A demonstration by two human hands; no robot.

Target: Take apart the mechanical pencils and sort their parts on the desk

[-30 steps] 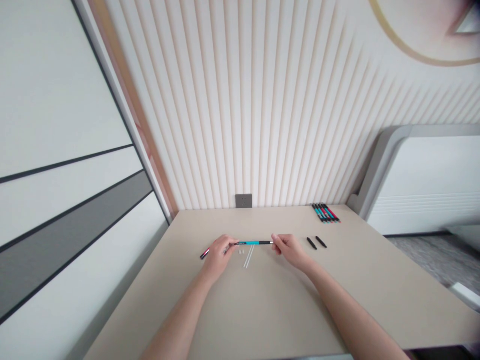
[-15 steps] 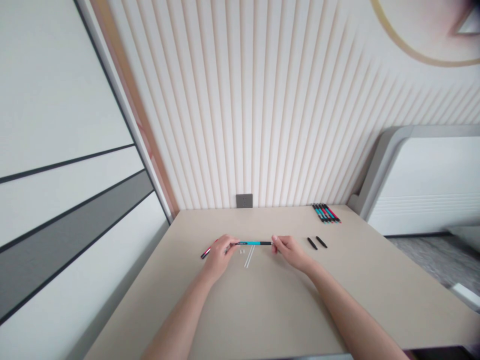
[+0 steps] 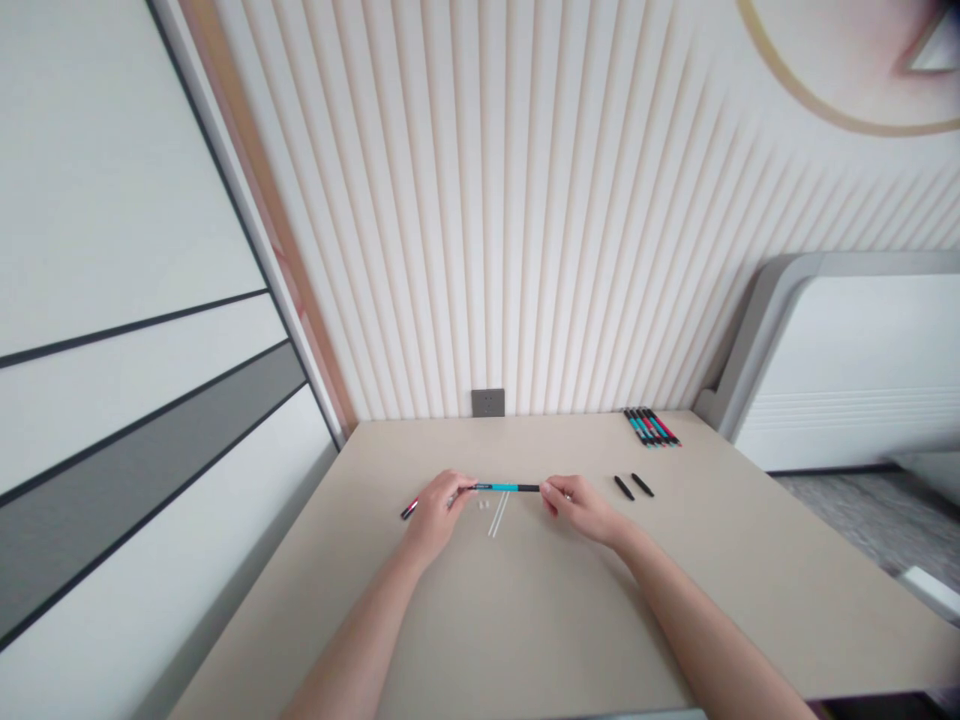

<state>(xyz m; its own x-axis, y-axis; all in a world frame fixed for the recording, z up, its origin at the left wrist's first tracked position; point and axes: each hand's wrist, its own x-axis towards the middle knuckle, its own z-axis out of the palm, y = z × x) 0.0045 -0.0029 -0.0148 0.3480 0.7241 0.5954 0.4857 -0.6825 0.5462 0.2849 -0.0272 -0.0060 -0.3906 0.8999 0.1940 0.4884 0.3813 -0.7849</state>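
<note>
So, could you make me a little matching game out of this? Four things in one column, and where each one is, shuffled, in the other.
Things
1. Turquoise-and-black pen
2. Two white sticks
3. Two short black pieces
4. Row of pens

Places
A. Near the far right corner of the table
B. On the table, a little right of the right hand
C. Held by the left hand and right hand together
D. Lying between the hands

Pairs: 1-C, 2-D, 3-B, 4-A

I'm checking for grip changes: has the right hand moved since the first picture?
Yes, slightly: against the socket, the right hand has shifted left, further onto the pen.
</note>
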